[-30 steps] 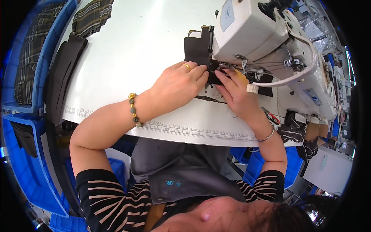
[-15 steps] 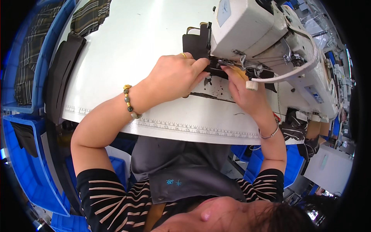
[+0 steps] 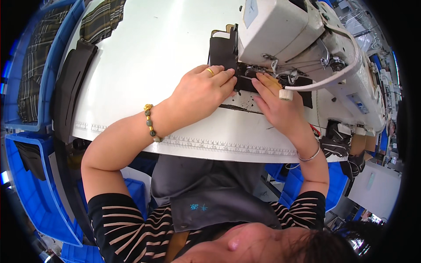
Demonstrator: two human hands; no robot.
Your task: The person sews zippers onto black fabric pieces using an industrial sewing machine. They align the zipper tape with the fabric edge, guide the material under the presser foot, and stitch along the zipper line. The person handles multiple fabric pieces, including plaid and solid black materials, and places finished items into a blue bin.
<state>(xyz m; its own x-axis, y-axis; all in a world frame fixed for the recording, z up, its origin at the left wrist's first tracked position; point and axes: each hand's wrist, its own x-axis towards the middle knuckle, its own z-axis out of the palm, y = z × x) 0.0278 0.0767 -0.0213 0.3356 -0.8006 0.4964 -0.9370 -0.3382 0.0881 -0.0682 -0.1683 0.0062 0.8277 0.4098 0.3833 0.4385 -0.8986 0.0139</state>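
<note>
A black fabric piece (image 3: 222, 52) lies under the head of the white sewing machine (image 3: 280, 33), with a narrow light strip along it near the presser area. My left hand (image 3: 201, 90) is on the fabric left of the presser area, fingers curled and pressed together on it, thumb mostly hidden. My right hand (image 3: 280, 107) lies just below the machine head, its fingers stretched forward onto the fabric and its fingertips close to the presser foot. Part of a yellow item shows behind those fingers, too hidden to make out.
A white worktable (image 3: 144, 52) with a printed ruler edge bears dark folded pieces (image 3: 72, 83) and plaid fabric (image 3: 98, 22) at left. Blue bins (image 3: 44, 193) stand beside it, one holding plaid fabric (image 3: 33, 65). Dark items (image 3: 337, 133) lie by the machine's base at right.
My right hand has moved right along the fabric. My left hand drew slightly back half a second ago and now lies forward on the fabric again, its fingers bunched.
</note>
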